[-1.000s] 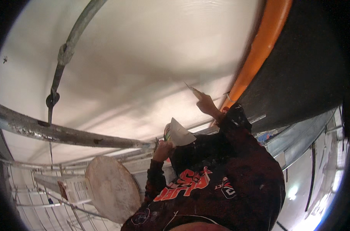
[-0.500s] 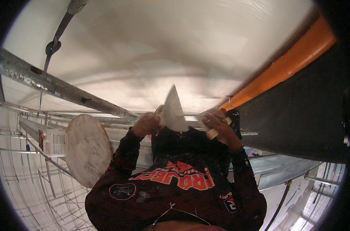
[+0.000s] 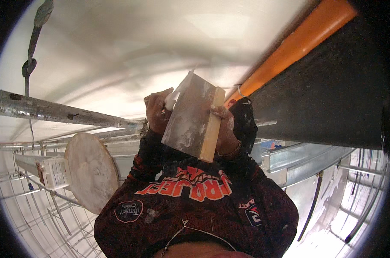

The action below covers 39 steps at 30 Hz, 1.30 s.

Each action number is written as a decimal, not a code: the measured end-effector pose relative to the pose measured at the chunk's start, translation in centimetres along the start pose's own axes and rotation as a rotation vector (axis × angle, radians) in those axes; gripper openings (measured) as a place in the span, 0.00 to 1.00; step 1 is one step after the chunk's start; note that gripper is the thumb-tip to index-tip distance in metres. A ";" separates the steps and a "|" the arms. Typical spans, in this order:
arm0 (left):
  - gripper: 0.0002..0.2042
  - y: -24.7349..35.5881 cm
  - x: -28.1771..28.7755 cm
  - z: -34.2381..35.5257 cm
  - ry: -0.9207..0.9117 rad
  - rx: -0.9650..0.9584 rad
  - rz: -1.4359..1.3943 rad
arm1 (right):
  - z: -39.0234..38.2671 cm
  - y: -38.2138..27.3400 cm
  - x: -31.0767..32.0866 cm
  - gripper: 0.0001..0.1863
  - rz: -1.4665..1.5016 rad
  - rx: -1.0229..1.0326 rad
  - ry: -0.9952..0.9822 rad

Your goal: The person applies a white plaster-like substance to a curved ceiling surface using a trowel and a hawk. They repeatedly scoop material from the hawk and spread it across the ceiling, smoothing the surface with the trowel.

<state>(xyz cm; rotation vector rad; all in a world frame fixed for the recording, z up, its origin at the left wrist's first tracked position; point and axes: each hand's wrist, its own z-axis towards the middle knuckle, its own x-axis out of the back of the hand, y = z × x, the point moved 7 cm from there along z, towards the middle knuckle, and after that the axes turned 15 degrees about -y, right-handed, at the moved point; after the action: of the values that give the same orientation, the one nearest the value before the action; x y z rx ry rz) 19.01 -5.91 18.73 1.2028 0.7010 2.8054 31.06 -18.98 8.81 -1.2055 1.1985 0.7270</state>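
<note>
A broad, flat filling knife (image 3: 190,114) with a pale wooden back strip (image 3: 211,127) is in my right hand (image 3: 227,129), fingers wrapped round the wood. Its grey metal blade is tilted and smeared with white compound. Facing it from the left is my left hand (image 3: 157,111), closed on a second filling knife, most of which the broad blade hides. Only a thin slice of that second blade (image 3: 182,89) shows along the first one's upper left edge. White compound (image 3: 171,101) lies beside my left fingers.
A pale ceiling surface (image 3: 130,38) is overhead. A metal scaffold tube (image 3: 53,109) crosses at left, above a round, dusty board (image 3: 92,172) and a white bucket (image 3: 55,172). To the right run an orange pipe (image 3: 298,47), a dark panel (image 3: 315,99) and metal channels (image 3: 306,161).
My hands have come closer together, and my right hand has brought the broad knife across in front of the left one's knife. The surroundings have shifted slightly left in view.
</note>
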 end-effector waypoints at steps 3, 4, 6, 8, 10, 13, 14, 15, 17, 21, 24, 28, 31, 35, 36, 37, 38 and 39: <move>0.17 -4.4 -2.7 -2.6 -0.184 -0.028 0.287 | -1.2 -1.3 -0.2 0.16 -0.133 0.040 0.039; 0.16 -6.8 -4.3 -4.3 -0.340 -0.024 0.386 | -2.0 -1.9 -1.3 0.16 -0.189 -0.055 0.048; 0.15 -9.7 -5.1 -8.5 -0.309 0.031 0.159 | -3.1 -2.9 -1.8 0.15 -0.147 -0.076 0.052; 0.12 -7.8 -5.4 -11.3 -0.374 -0.008 0.292 | -3.8 -3.8 -1.5 0.14 -0.113 -0.025 0.055; 0.16 -12.2 -8.2 -16.7 -0.484 0.323 -0.013 | -2.5 -4.7 -1.2 0.15 -0.129 -0.004 0.030; 0.17 -11.1 -10.7 -19.1 -0.429 0.377 0.007 | -1.9 -5.9 0.7 0.18 -0.147 0.068 0.018; 0.18 -10.5 -11.2 -19.4 -0.391 0.431 -0.041 | -1.8 -5.9 1.4 0.19 -0.154 0.089 0.014; 0.17 -10.2 -11.7 -19.7 -0.372 0.330 0.018 | -1.9 -6.0 2.3 0.20 -0.174 0.116 0.037; 0.17 -11.1 -12.7 -21.3 -0.325 0.135 0.138 | -2.5 -5.4 3.8 0.21 -0.216 0.165 0.081; 0.17 -10.9 -12.1 -18.5 -0.432 0.369 -0.015 | -2.4 -5.2 4.0 0.21 -0.301 0.259 -0.179; 0.17 -12.8 -13.4 -20.0 -0.427 0.385 0.082 | -2.0 -6.0 6.3 0.21 -0.325 0.236 -0.134; 0.17 -13.0 -12.7 -16.9 -0.541 0.358 -0.160 | -2.9 -7.5 5.4 0.21 -0.498 0.266 0.080; 0.12 -9.8 -11.7 -12.2 -0.882 0.391 -0.469 | -2.8 -8.1 3.0 0.21 -1.193 -0.205 0.102; 0.07 -6.7 -11.7 -10.5 -0.969 0.023 -0.567 | -0.9 -6.8 -5.0 0.26 -1.722 -0.103 -0.362; 0.06 -5.5 -11.4 -9.9 -0.978 -0.088 -0.571 | -1.6 -6.3 -7.4 0.27 -1.757 0.194 -0.632; 0.05 -4.7 -10.6 -9.1 -0.961 -0.114 -0.585 | -1.6 -5.5 -7.1 0.28 -1.825 0.166 -0.696; 0.05 -3.7 -9.7 -8.3 -0.944 -0.141 -0.599 | -1.9 -4.8 -6.3 0.29 -1.893 0.137 -0.759; 0.05 -3.5 -8.8 -7.7 -0.920 -0.162 -0.602 | -1.7 -4.0 -5.8 0.30 -1.959 0.112 -0.838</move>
<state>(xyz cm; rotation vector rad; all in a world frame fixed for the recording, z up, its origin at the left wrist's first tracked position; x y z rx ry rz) 19.31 -7.45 6.64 1.6615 0.5820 1.5502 32.66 -20.76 15.68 -1.1641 -0.7908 -0.3884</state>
